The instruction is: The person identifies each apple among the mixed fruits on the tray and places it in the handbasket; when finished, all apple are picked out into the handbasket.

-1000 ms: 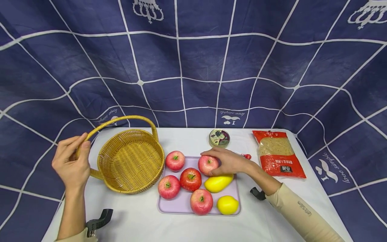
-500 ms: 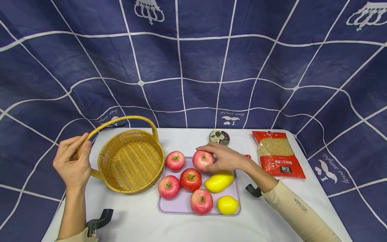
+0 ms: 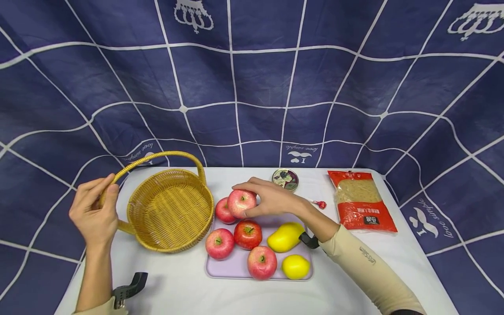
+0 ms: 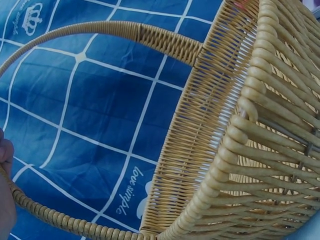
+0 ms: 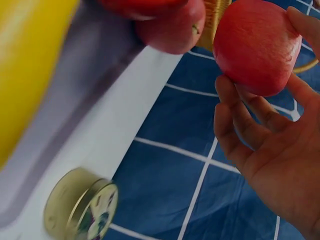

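Observation:
My left hand (image 3: 96, 212) grips the arched handle of a yellow wicker basket (image 3: 169, 210), its woven floor bare in the head view. In the left wrist view the basket's (image 4: 200, 145) side and handle show large, and only a sliver of the hand appears. My right hand (image 3: 271, 199) holds a pink-red apple (image 3: 241, 203) between fingers and thumb, raised over the back of a lilac tray (image 3: 232, 270). The right wrist view shows this apple (image 5: 257, 47) at the fingertips. Several other apples (image 3: 219, 243), a yellow mango (image 3: 285, 237) and a lemon (image 3: 296, 267) lie on the tray.
Behind the tray stands a small round tin (image 3: 285, 179). A red-wrapped lollipop (image 3: 320, 204) lies right of it, beside a red and clear bag of dry food (image 3: 362, 201). A blue checked curtain (image 3: 260, 87) hangs along the table's back and sides.
My right hand has lifted the apple from the tray's back right and carried it left, now overlapping the back left apple. My left hand stays on the handle.

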Available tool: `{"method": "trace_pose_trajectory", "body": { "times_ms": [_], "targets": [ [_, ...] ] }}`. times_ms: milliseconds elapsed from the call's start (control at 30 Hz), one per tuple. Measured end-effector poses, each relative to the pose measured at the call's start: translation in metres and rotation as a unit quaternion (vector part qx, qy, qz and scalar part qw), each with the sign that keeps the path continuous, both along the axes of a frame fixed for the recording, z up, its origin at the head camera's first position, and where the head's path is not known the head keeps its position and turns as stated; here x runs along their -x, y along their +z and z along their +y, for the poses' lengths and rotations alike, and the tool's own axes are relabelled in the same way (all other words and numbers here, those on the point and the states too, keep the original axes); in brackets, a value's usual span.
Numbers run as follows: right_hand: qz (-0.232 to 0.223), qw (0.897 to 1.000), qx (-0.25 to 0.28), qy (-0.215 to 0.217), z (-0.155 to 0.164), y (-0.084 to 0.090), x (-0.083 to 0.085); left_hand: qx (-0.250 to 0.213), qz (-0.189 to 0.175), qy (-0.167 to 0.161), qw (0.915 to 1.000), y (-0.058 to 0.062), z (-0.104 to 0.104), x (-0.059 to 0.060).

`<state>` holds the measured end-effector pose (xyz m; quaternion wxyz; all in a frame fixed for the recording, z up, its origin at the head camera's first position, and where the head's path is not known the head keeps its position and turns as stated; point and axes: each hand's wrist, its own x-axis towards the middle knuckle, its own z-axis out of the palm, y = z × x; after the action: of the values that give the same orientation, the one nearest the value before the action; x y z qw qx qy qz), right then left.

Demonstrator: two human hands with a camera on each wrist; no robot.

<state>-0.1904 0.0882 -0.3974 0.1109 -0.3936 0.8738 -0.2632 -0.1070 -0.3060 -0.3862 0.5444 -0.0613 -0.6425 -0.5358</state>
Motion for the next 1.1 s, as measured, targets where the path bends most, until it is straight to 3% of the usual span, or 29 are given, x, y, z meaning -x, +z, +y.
{"method": "trace_pose_trajectory", "body": {
  "times_ms": [267,433,700,1100],
  "targets": [
    [0.029,0.999,0.002,0.022,-0.028,0.005,0.005,-0.001,0.003,-0.002,1.0,-0.002,-0.001,0.002],
    [0.025,0.999,0.016,0.04,-0.047,0.005,0.007,0.001,-0.002,0.002,1.0,-0.002,-0.001,0.003],
    [0.002,0.998,0.034,0.057,-0.08,-0.006,0.007,0.005,-0.01,0.011,0.9999,-0.003,-0.001,0.002],
    [0.027,0.998,0.011,0.063,-0.125,-0.019,0.004,0.001,-0.009,0.006,0.9999,-0.005,-0.003,0.003]
  ]
}}
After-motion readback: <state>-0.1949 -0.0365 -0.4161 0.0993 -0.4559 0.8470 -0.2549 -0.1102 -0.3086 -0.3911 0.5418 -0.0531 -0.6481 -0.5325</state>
